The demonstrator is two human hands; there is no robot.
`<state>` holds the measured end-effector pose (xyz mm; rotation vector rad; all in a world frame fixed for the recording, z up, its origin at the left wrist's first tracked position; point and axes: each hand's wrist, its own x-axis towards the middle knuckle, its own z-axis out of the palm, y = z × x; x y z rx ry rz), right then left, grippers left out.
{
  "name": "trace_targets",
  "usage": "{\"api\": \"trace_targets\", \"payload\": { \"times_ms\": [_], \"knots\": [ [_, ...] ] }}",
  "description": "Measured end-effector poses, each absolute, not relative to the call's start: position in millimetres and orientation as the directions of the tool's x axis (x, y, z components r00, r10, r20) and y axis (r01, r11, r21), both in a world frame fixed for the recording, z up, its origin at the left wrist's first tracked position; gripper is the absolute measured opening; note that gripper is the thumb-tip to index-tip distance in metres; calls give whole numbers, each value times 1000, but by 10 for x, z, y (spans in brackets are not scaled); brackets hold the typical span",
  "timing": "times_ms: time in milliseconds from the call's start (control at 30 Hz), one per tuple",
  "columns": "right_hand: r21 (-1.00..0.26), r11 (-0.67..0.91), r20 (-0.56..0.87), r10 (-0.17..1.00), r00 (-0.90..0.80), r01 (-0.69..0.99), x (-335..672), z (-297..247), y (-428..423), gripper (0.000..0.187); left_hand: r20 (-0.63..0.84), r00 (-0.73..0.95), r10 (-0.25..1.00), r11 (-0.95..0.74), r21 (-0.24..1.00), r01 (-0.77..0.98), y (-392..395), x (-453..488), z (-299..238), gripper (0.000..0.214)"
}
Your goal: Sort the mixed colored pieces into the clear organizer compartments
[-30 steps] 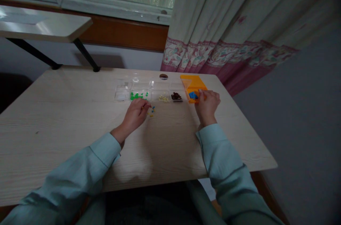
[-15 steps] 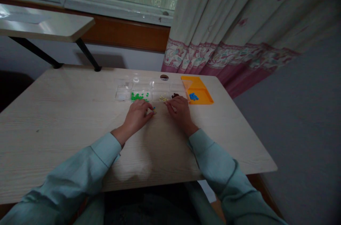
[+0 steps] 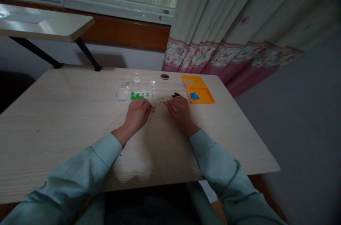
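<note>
My left hand (image 3: 137, 113) is closed in a pinch on a tiny blue-and-yellow cluster of pieces (image 3: 153, 109), just above or on the table. My right hand (image 3: 180, 112) has thumb and forefinger together by the front edge of a clear divided box (image 3: 128, 93); whether a small piece is between them is too small to tell. Inside the box lie green pieces (image 3: 138, 96) beyond my left hand, cream pieces (image 3: 163, 98) beside my right fingertips, and dark brown pieces (image 3: 175, 95) partly hidden by my right hand.
An orange tray (image 3: 206, 95) with blue pieces (image 3: 194, 96) stands right of the clear box. Behind the box is a round hole (image 3: 164, 77) in the wooden table (image 3: 80, 122). A raised shelf (image 3: 66, 28) on black legs stands at the back left, a curtain (image 3: 210, 51) at the back right.
My left thumb and fingers have drawn closer together and shifted slightly up around the small cluster. The right hand stays almost where it was.
</note>
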<state>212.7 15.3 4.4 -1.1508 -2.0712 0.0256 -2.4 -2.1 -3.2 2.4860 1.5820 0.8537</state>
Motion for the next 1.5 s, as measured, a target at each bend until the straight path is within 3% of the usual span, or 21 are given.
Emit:
{"api": "trace_targets", "payload": {
  "times_ms": [167, 367, 900, 1133, 1500],
  "knots": [
    [-356, 590, 603, 737, -304, 724, 2127, 58, 145, 20, 428, 273, 862, -437, 354, 827, -28, -14, -22, 18],
    [-358, 596, 600, 736, -312, 719, 2113, 70, 135, 20, 403, 340, 850, -486, 347, 802, -37, 0, -3, 17],
    [-334, 613, 607, 721, -334, 716, 2124, 42, 152, 17, 392, 339, 855, -444, 214, 870, -20, -45, 34, 19],
    [-344, 629, 610, 714, -344, 697, 2133, 42, 153, 18, 430, 280, 859, -403, 228, 886, -10, -57, 18, 19],
    [-355, 624, 600, 723, -342, 696, 2135, 23, 163, 20, 381, 350, 856, -464, 266, 845, -54, -33, 40, 23]
  ]
}}
